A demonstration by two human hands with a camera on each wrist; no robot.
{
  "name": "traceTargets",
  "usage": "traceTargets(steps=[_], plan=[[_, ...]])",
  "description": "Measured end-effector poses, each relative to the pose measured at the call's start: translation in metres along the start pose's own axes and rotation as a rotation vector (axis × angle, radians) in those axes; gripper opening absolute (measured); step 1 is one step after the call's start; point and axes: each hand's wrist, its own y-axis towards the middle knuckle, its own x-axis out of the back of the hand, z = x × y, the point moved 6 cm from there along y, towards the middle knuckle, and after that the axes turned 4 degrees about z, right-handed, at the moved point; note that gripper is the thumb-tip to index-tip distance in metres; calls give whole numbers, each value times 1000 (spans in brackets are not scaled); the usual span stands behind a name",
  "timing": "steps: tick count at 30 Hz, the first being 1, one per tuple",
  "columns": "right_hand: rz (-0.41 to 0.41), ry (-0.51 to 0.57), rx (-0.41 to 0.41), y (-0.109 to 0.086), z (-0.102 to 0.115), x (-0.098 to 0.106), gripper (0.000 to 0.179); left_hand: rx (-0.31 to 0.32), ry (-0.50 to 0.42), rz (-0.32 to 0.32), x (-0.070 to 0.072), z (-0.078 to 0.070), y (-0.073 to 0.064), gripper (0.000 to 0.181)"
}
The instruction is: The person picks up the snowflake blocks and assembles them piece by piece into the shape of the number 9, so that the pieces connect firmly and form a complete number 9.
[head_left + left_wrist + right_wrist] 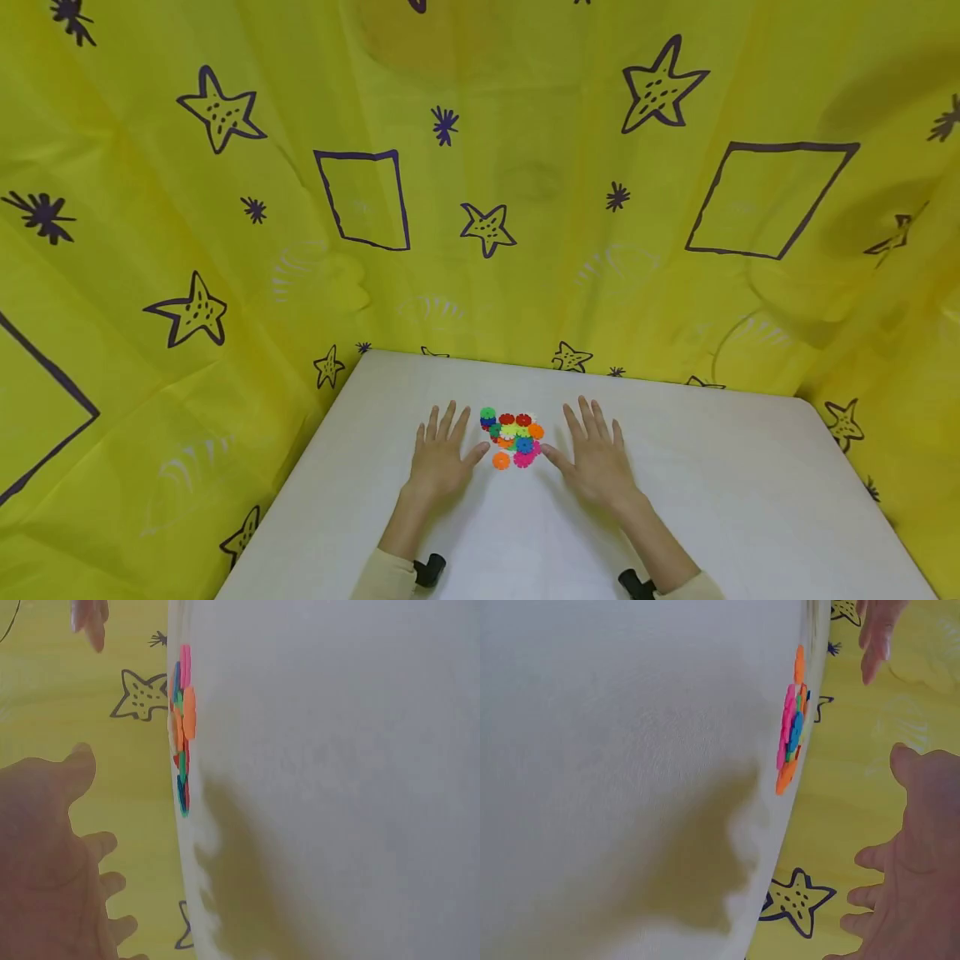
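A small pile of colourful notched plastic discs [524, 445] lies on the white table, in red, orange, pink, blue, green, yellow and white. To its left my left hand [441, 460] is held over the table with fingers spread and the thumb toward the pile. My right hand [598, 465] mirrors it on the other side, fingers straight and thumb pointing inward. Neither hand holds anything. In the left wrist view an orange disc [190, 712] sits at the near side of the pile; in the right wrist view pink discs [787, 727] face the camera. Both hands cast shadows on the tabletop.
The white table [750, 492] reaches back to a yellow curtain [525, 308] printed with dark stars and frames, which also hangs along both sides. Black wrist mounts [430, 571] sit at the sleeve cuffs.
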Motion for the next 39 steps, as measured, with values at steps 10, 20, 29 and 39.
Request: traceTargets(steps=[10, 20, 29, 39], plan=[[56, 38, 56, 9, 18, -17, 85, -11, -1, 4, -11, -17, 3, 80], [24, 148, 43, 21, 26, -30, 68, -2, -83, -15, -19, -28, 3, 75], [43, 173, 56, 33, 33, -36, 39, -16, -246, -18, -29, -28, 9, 72], [33, 202, 15, 39, 31, -37, 25, -34, -235, 17, -37, -34, 16, 23]])
